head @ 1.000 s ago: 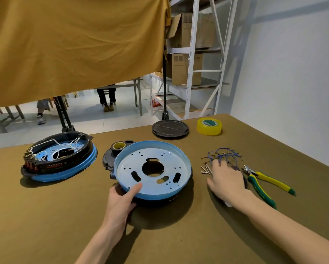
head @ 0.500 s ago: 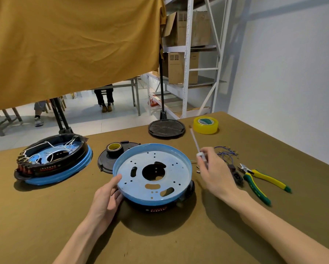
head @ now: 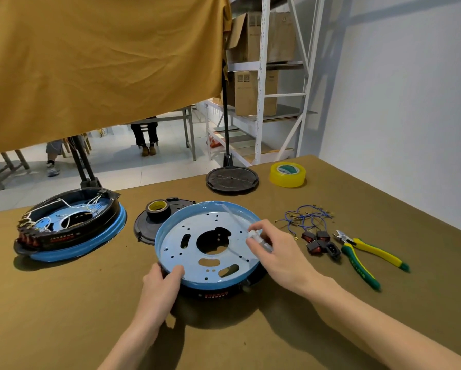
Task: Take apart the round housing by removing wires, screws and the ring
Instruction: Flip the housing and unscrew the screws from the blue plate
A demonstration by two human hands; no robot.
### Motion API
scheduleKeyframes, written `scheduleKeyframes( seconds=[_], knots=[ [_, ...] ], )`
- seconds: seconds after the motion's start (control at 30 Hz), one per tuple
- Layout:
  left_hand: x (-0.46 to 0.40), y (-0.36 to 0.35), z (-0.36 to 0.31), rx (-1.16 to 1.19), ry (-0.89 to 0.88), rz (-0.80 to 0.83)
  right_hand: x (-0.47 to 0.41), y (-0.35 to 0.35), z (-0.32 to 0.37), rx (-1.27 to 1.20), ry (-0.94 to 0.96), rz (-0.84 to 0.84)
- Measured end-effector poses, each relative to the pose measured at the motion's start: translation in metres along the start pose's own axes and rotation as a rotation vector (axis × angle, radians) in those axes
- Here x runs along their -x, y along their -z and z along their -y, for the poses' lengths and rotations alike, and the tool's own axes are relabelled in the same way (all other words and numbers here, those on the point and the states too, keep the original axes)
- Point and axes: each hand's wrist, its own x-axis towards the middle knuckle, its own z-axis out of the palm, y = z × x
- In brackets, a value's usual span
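The round housing lies on the table, blue perforated plate uppermost, black base beneath; all positions below are given relative to it

Left hand: at the near-left rim, thumb hooked over the blue lip, fingers curled under the edge; it holds the housing steady

Right hand: over the right part of the plate, fingers closed in a pinch round the pale handle of a screwdriver; the shaft slants up and away across the plate toward the far rim, blurred, so the tip position cannot be told

Step in hand, as judged: screw removal from the plate; wires already lie loose to the right of the housing, with black switch parts just nearer and the yellow-green pliers further right

Next move calls for: the tip seated square in a screw head, downward pressure, and the left hand bracing against rotation; no screw head is clearly visible on the plate

Other items: a second housing, still wired, well to the left; a black cover with a tape roll touching the far-left rim
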Motion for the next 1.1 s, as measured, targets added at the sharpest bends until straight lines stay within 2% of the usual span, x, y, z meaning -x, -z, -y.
scheduleKeyframes(
  seconds=[0.1,0.23,0.3,0.37,0.43,0.53,0.67,0.77,0.87,1.0,1.1],
  knots=[
    [-0.005,0.006,-0.007,-0.02,-0.065,-0.006,-0.002,0.009,-0.005,-0.193,-0.13,-0.182],
    [-0.015,0.022,-0.012,0.085,-0.083,-0.149,-0.01,0.021,-0.032,-0.306,-0.281,-0.306],
    [-0.016,0.027,-0.008,0.143,-0.063,-0.185,-0.014,0.028,-0.053,-0.215,-0.378,-0.312],
    [-0.014,0.028,0.001,0.153,-0.052,-0.137,-0.017,0.034,-0.072,-0.081,-0.439,-0.259],
    [-0.011,0.027,0.008,0.117,-0.048,-0.089,-0.019,0.037,-0.083,0.078,-0.446,-0.136],
    [-0.013,0.027,0.009,0.098,-0.068,-0.111,-0.021,0.031,-0.085,0.343,-0.416,0.016],
    [-0.012,0.024,0.005,0.13,-0.107,-0.182,-0.027,0.018,-0.079,0.537,-0.378,0.01],
    [-0.011,0.019,0.005,0.181,-0.13,-0.159,-0.032,0.016,-0.073,0.558,-0.444,-0.03],
    [-0.008,0.012,0.008,0.209,-0.14,-0.095,-0.033,0.021,-0.071,0.478,-0.475,-0.051],
    [-0.009,0.009,0.011,0.101,-0.135,0.007,-0.025,0.028,-0.061,0.041,-0.467,-0.103],
    [-0.016,0.011,0.0,0.09,-0.085,0.102,-0.022,0.036,-0.04,-0.075,-0.382,-0.092]
  ],
)
